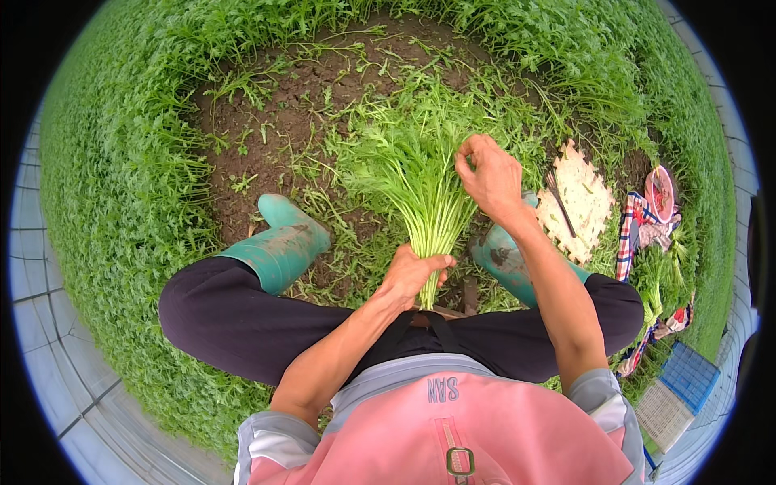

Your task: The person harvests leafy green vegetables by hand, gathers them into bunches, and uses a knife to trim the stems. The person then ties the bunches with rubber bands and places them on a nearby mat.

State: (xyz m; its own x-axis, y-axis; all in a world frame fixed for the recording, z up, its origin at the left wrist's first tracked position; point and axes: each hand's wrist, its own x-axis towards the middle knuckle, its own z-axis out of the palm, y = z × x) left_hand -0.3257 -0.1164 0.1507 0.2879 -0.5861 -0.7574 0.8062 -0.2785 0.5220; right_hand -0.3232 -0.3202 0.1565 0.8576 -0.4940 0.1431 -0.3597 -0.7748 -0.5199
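My left hand (418,271) is closed round the lower stems of a bunch of leafy greens (431,200), which fans out away from me between my knees. The cut stem ends stick out below my fist. On the right edge of the leafy part is my right hand (490,176), thumb and forefinger pinched together by the leaves; whether a leaf is between them cannot be told. Loose trimmed leaves (357,260) lie on the soil around and under the bunch.
Green rubber boots (285,242) flank the bunch. To the right lie a pale foam mat (579,206) with a dark-handled tool (561,203), a pink basket (659,194), checked cloth (627,236), more bunched greens (653,291), and blue (689,376) and white crates (664,415). Dense plants (121,242) surround the bare soil.
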